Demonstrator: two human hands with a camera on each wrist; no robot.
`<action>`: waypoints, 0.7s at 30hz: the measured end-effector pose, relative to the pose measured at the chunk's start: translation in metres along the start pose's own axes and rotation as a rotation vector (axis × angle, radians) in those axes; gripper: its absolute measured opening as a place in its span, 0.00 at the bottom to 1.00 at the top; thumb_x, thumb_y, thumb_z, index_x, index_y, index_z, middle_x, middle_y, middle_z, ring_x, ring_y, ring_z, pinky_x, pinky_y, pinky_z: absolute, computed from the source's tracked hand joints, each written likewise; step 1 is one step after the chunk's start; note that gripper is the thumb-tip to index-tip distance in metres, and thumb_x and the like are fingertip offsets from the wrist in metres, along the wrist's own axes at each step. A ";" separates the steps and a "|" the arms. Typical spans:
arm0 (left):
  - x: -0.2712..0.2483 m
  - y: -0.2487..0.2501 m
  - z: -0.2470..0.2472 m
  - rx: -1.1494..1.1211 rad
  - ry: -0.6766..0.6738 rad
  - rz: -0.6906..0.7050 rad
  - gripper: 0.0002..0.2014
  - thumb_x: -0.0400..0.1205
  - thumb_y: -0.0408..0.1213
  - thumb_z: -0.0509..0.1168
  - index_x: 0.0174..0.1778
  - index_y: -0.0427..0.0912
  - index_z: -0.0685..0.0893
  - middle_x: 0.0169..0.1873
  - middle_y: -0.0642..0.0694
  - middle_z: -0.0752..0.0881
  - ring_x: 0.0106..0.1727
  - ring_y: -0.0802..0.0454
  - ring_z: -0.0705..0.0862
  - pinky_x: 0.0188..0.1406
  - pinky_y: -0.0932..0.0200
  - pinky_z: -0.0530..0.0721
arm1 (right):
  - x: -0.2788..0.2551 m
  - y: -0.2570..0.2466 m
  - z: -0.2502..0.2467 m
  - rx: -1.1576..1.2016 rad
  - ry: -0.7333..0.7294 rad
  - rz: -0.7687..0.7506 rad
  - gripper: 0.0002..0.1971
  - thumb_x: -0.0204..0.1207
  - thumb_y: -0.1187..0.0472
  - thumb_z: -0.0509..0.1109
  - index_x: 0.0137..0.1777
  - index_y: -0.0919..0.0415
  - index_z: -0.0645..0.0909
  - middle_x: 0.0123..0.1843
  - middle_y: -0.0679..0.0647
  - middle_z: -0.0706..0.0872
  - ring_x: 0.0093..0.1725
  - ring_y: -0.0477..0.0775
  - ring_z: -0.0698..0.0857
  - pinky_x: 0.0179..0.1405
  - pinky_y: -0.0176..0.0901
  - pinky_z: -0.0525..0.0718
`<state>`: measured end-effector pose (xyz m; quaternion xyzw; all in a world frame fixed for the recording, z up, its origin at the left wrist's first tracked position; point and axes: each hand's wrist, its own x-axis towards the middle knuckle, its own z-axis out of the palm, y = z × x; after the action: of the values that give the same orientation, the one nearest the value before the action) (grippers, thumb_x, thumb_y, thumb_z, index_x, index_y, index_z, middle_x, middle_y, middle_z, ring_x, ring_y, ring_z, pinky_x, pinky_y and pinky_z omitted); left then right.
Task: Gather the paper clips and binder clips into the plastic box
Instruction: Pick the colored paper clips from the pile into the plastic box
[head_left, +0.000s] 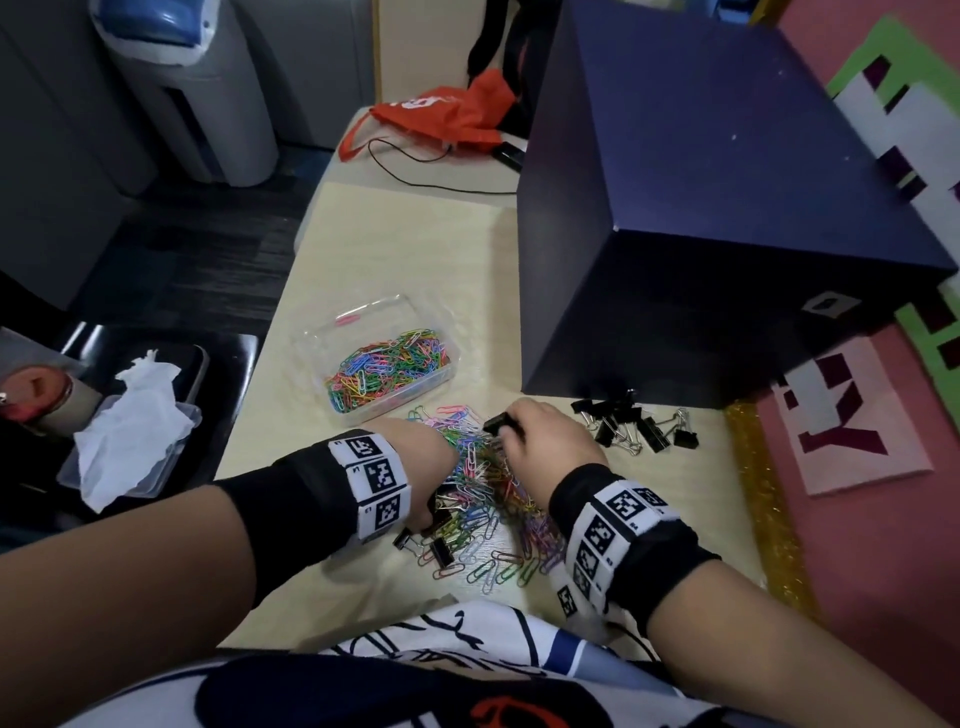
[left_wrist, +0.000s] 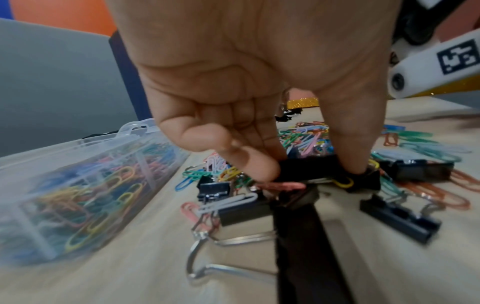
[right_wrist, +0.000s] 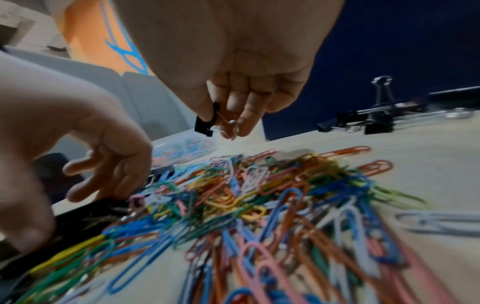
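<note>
A clear plastic box (head_left: 451, 370) (left_wrist: 135, 131) half full of coloured paper clips stands on the table, left of centre. A loose pile of coloured paper clips (head_left: 493, 499) (right_wrist: 259, 195) lies between my hands, with several black binder clips (head_left: 436, 545) (left_wrist: 244, 209) at its left edge. My left hand (head_left: 415, 452) (left_wrist: 311, 168) reaches down and pinches a black binder clip (left_wrist: 306, 168) in the pile. My right hand (head_left: 545, 441) (right_wrist: 226, 123) hovers above the pile and pinches a small black binder clip (head_left: 498, 423) (right_wrist: 205, 125). More binder clips (head_left: 634, 423) (right_wrist: 376, 119) lie by the blue box.
A big dark blue box (head_left: 701, 218) stands close behind the pile on the right. An orange bag (head_left: 447, 117) and a black cable (head_left: 415, 176) lie at the table's far end. A chair (head_left: 223, 384) to the left holds a lid (head_left: 179, 421) and tissue (head_left: 135, 431).
</note>
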<state>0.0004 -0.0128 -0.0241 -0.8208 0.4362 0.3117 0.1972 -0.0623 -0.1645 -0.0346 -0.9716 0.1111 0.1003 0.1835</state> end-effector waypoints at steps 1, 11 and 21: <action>0.000 0.000 0.000 0.005 0.000 0.012 0.20 0.73 0.52 0.71 0.54 0.43 0.80 0.44 0.45 0.85 0.44 0.43 0.85 0.34 0.53 0.81 | 0.000 0.005 -0.003 0.030 0.024 0.072 0.12 0.83 0.52 0.58 0.62 0.53 0.74 0.56 0.53 0.85 0.54 0.59 0.83 0.52 0.48 0.79; 0.007 -0.010 -0.029 -0.065 0.127 0.094 0.10 0.79 0.44 0.61 0.43 0.43 0.85 0.34 0.48 0.80 0.38 0.47 0.79 0.37 0.57 0.79 | -0.005 0.061 -0.021 0.168 0.199 0.537 0.15 0.79 0.61 0.63 0.66 0.57 0.74 0.65 0.58 0.77 0.61 0.59 0.80 0.60 0.47 0.79; 0.025 -0.002 -0.053 -0.427 0.396 0.128 0.21 0.84 0.44 0.60 0.73 0.50 0.72 0.56 0.52 0.87 0.56 0.50 0.84 0.56 0.57 0.81 | -0.013 0.057 0.000 0.014 -0.225 0.608 0.21 0.79 0.61 0.64 0.72 0.63 0.73 0.70 0.61 0.79 0.67 0.59 0.80 0.65 0.47 0.80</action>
<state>0.0312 -0.0584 -0.0023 -0.8593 0.4416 0.2422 -0.0891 -0.0890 -0.2137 -0.0506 -0.8754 0.3757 0.2566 0.1631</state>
